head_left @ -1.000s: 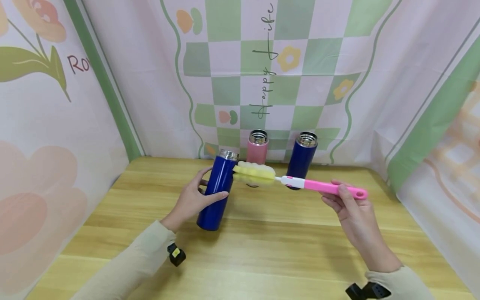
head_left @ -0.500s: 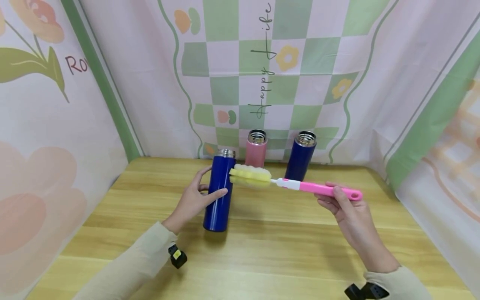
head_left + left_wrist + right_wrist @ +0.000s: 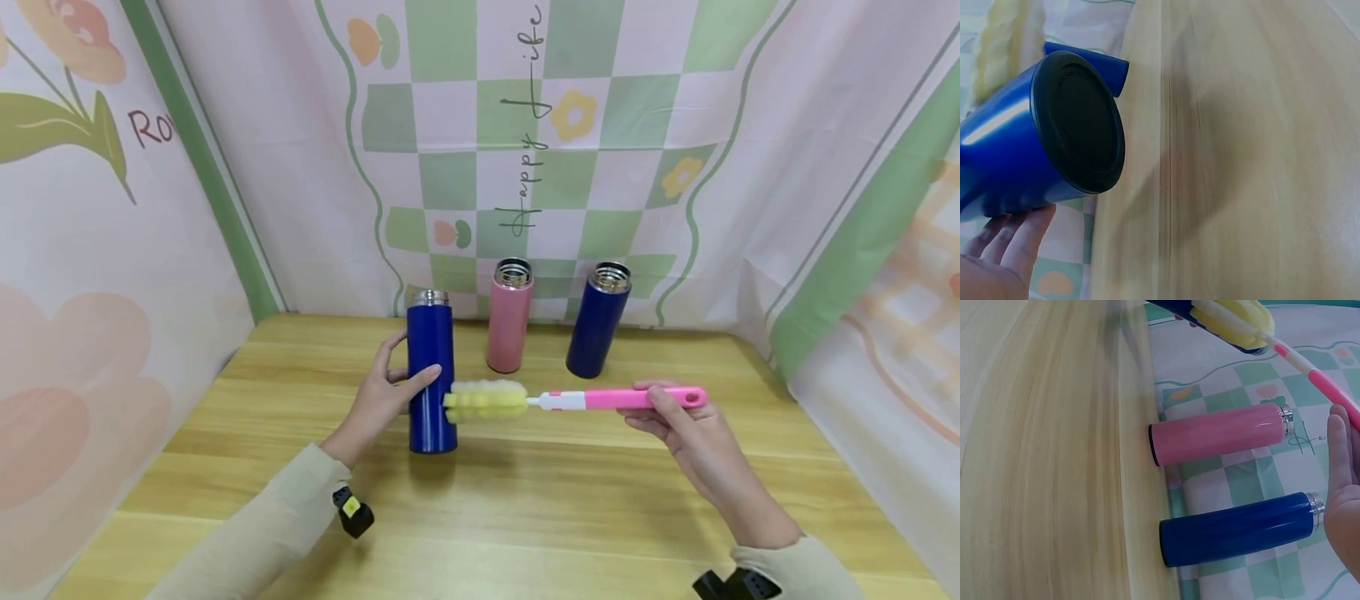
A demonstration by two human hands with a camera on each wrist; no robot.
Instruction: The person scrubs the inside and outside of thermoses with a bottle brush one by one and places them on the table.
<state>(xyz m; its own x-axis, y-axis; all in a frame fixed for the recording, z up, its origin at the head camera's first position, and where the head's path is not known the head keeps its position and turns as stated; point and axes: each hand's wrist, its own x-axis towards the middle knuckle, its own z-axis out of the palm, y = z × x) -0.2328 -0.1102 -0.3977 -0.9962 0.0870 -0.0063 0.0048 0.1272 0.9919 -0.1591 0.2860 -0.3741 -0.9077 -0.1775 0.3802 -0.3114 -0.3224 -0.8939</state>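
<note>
My left hand [image 3: 382,400] grips a blue thermos bottle [image 3: 431,342], lidless and nearly upright, its silver neck at the top. In the left wrist view the dark base of the blue thermos bottle [image 3: 1082,122] hangs above the table, fingers beneath its side. My right hand [image 3: 693,442] pinches the pink handle of a bottle brush [image 3: 637,399], held level. The brush's yellow and white sponge head [image 3: 487,400] points left and overlaps the bottle's lower side in the head view. The right wrist view shows the sponge head [image 3: 1244,322] in front of the bottle.
Behind, a pink thermos bottle [image 3: 510,321] and a second blue thermos bottle [image 3: 598,321] stand lidless on the wooden table [image 3: 540,517]. A patterned curtain [image 3: 637,183] hangs along the table's back edge, with more fabric at both sides.
The held bottle has shifted a little left and turned from tilted to nearly upright. The brush has moved lower and slightly left, from the bottle's upper side to its lower side.
</note>
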